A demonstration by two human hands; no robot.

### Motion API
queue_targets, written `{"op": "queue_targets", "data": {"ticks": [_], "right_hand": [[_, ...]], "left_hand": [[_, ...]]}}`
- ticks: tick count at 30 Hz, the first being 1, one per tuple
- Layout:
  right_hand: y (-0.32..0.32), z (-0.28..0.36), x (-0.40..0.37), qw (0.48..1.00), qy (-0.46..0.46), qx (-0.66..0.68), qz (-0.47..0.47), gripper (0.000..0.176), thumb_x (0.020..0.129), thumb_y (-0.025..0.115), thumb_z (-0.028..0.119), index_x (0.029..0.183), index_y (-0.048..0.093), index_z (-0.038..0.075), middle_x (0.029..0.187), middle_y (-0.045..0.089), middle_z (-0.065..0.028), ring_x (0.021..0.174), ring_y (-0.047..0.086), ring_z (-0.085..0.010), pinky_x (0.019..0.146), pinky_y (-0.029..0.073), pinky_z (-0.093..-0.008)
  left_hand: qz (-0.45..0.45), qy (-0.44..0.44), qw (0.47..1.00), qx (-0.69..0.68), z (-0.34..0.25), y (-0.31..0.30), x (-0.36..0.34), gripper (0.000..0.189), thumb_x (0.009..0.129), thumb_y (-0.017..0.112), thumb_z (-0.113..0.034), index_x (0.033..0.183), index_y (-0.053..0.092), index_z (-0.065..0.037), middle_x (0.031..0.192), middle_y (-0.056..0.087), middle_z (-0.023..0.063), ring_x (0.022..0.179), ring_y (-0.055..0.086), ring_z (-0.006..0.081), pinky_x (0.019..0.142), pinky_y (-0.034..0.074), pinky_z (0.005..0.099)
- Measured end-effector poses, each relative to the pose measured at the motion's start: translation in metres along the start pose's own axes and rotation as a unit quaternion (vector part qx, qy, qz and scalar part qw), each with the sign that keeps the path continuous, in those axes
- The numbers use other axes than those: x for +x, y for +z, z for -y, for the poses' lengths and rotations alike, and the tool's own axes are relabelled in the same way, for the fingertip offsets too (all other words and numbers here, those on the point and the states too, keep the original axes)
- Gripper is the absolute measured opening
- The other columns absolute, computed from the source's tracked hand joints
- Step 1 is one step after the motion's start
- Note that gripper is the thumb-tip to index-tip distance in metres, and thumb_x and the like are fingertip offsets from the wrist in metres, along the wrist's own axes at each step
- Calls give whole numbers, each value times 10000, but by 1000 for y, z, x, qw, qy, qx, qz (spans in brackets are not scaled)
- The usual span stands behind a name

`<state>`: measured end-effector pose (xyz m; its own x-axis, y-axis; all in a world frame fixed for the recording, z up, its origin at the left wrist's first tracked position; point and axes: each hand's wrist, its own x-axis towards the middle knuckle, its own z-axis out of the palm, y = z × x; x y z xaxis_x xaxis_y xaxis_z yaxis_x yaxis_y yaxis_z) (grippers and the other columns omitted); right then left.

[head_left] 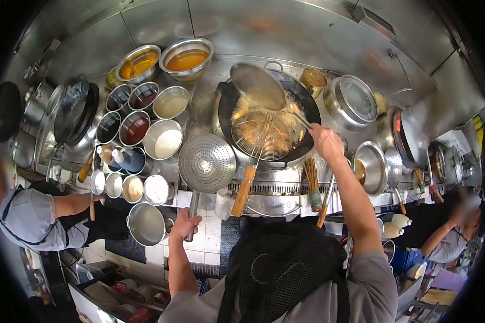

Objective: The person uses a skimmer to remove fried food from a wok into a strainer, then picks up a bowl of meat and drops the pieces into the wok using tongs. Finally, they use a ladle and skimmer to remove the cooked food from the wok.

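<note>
Ladle (257,86) x1, perf. strainer (206,163) x1 held.

One wok (307,102). Two big bowls (138,62) (187,56) of orange liquid, far left. Six sauce pots (134,128) nearer. Four small cups (133,188), near left. One strainer (206,162), one wire skimmer (261,134), one ladle (257,86). Two other people (27,215) (452,231), left and right.

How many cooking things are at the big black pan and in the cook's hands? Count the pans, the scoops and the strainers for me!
Wok: 1
Ladle, held by the right hand: 1
Strainers: 2, the wire skimmer and the perforated strainer held by the left hand
Total: 4
</note>
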<state>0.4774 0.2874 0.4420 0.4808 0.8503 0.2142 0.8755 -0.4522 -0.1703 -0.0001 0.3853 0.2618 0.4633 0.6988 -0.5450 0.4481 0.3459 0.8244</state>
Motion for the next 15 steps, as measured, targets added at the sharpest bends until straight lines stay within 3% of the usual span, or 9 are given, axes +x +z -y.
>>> {"op": "queue_targets", "data": {"ticks": [2, 5, 6, 7, 9, 10, 11, 13, 15], "right_hand": [[19, -19, 7, 999, -1, -39, 26, 157, 979, 511, 218, 1035, 580, 88, 929, 703, -229, 902, 666, -458, 791, 520, -541], [31, -48, 1, 997, 19, -61, 33, 156, 982, 498, 211, 1051, 572, 92, 933, 706, -229, 912, 673, -446, 801, 524, -543], [30, -54, -5, 998, 41, -46, 17, 158, 982, 494, 210, 1059, 567, 92, 937, 706, -235, 920, 676, -441, 804, 524, -547], [29, -60, -13, 998, 47, -43, 16, 158, 982, 494, 210, 1059, 567, 92, 937, 706, -235, 920, 676, -441, 804, 524, -547], [21, -70, -29, 993, 111, -34, -20, 165, 983, 495, 214, 1068, 568, 93, 943, 697, -264, 918, 676, -446, 797, 520, -565], [14, -72, -35, 990, 139, -23, -26, 171, 984, 493, 210, 1067, 568, 81, 942, 691, -281, 909, 677, -454, 783, 521, -572], [5, -73, -40, 989, 143, -22, -26, 171, 984, 493, 210, 1067, 568, 81, 942, 691, -281, 909, 677, -454, 783, 521, -572], [-13, -73, -47, 986, 160, -37, -38, 168, 984, 485, 187, 1050, 568, 57, 932, 687, -287, 896, 676, -461, 766, 528, -567], [-16, -78, -49, 987, 149, -48, -40, 158, 972, 477, 136, 1049, 574, 37, 941, 693, -280, 899, 683, -452, 765, 549, -543]], "left_hand": [[-80, 27, 991, 105, -12, 5, -18, 369, 800, 705, -151, 1014, 490, 59, 716, 579, 130, 480, 577, 197, 468, 466, 342], [-158, 56, 979, 112, -35, 23, -45, 397, 806, 687, -162, 1051, 472, 65, 753, 583, 161, 464, 568, 186, 459, 463, 351], [-178, 38, 976, 124, -47, 29, -54, 417, 825, 672, -176, 1088, 456, 65, 811, 599, 222, 566, 631, 310, 568, 506, 437], [-175, 39, 975, 130, -44, 30, -54, 417, 825, 672, -176, 1088, 456, 65, 811, 599, 222, 566, 631, 310, 568, 506, 437], [-263, 110, 939, 193, -37, 31, -51, 440, 832, 675, -183, 1116, 445, 63, 866, 608, 279, 771, 632, 476, 731, 494, 527], [-289, 140, 924, 207, -46, 34, -52, 439, 849, 667, -172, 1148, 435, 50, 930, 606, 319, 932, 562, 562, 825, 445, 577], [-287, 142, 924, 211, -57, 36, -47, 439, 849, 667, -172, 1148, 435, 50, 930, 606, 319, 932, 562, 562, 825, 445, 577], [-355, 254, 855, 281, -86, 41, -33, 436, 862, 658, -161, 1179, 430, 34, 960, 626, 321, 928, 594, 540, 812, 462, 564], [-331, 179, 886, 270, -133, 51, -16, 428, 873, 643, -145, 1194, 416, 24, 986, 644, 320, 942, 611, 526, 815, 473, 563]]}}
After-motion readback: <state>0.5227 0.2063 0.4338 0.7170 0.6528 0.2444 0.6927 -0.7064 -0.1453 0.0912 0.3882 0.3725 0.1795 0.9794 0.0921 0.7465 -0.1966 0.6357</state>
